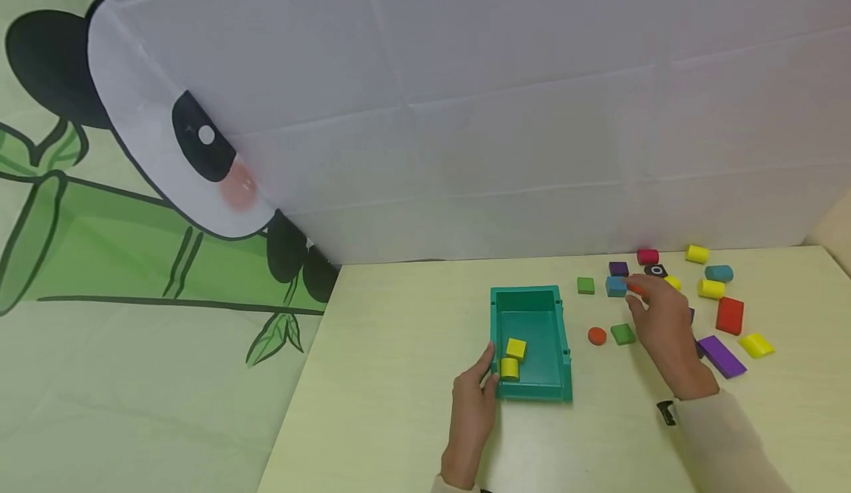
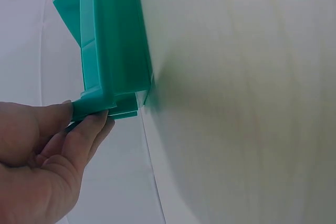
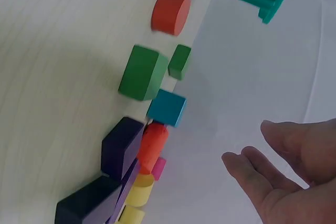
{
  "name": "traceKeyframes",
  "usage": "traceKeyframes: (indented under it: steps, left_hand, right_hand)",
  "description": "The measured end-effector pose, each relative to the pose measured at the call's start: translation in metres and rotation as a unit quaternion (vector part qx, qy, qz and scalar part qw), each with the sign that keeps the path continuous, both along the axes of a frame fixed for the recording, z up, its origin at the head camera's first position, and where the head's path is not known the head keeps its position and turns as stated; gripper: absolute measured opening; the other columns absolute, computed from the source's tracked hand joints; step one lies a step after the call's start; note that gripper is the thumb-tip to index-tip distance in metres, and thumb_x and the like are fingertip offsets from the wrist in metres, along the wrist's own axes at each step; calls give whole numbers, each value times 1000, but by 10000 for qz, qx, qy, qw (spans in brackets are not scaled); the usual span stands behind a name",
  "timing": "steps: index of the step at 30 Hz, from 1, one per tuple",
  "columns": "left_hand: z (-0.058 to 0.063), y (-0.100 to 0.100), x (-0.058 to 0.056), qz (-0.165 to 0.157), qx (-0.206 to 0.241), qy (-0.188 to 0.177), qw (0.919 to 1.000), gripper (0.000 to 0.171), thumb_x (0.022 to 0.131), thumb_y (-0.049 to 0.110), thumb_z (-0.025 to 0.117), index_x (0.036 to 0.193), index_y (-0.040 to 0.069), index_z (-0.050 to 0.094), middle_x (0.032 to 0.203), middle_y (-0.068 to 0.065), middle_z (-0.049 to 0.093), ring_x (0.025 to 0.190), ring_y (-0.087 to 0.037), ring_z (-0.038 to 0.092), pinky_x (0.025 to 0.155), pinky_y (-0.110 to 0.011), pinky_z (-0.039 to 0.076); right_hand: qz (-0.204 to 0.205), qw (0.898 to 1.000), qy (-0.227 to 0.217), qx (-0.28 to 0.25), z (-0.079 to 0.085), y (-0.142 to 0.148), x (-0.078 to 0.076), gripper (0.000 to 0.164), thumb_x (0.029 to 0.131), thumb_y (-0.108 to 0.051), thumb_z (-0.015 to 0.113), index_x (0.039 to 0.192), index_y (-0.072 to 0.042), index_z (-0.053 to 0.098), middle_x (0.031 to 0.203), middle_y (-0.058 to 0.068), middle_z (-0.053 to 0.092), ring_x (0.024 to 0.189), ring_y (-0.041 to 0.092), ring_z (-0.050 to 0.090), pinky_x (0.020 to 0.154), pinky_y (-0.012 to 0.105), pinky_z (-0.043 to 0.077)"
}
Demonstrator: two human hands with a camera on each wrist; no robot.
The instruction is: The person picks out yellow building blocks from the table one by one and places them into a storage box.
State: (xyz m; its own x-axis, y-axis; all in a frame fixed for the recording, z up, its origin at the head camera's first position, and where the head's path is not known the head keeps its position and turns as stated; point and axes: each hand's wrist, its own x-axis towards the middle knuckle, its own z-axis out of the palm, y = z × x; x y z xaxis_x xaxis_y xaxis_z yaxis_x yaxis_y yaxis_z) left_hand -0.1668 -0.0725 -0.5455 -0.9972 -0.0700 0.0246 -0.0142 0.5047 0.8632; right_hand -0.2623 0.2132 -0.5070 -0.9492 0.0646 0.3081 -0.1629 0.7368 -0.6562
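My left hand [image 1: 470, 404] grips the left rim of a teal box [image 1: 566, 375], thumb and fingers pinching its edge in the left wrist view. A yellow cube [image 1: 516, 349] and a yellow cylinder [image 1: 509, 369] lie inside the box. Above the scattered blocks hovers my right hand [image 1: 665, 330]; the right wrist view shows a gap between thumb and fingers, with nothing held. Nearest its fingertips in the head view are a blue cube [image 1: 615, 287] and an orange cylinder [image 3: 153, 145], partly hidden by the hand. A green block [image 1: 623, 334] and a red-orange cylinder [image 1: 597, 336] lie closer to the box.
Around the right hand lie a small green block [image 1: 586, 286], a purple block [image 1: 618, 268], a red block [image 1: 730, 315], a long purple block [image 1: 722, 357] and several yellow pieces. A white cloth [image 1: 465, 145] with a panda print rises behind the table [image 1: 372, 375].
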Motion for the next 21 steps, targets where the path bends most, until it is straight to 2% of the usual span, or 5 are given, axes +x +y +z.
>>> traceKeyframes:
  steps: [7,21]
  left_hand:
    - [1,-1,2,-28,-24,55,10000,51,89,4,55,135,20,39,136,1,42,119,-6,35,98,-32,37]
    - [1,-8,8,-66,11,-8,10000,52,89,4,56,135,20,39,137,1,41,120,-8,35,99,-33,37]
  right_hand:
    - [-272,9995,-54,159,-6,13,-3,31,81,2,63,112,1,58,110,25,55,96,42,49,75,59,49]
    - [-611,9979,-210,101,-12,31,0,28,87,-2,55,115,0,58,116,26,52,93,40,46,73,58,47]
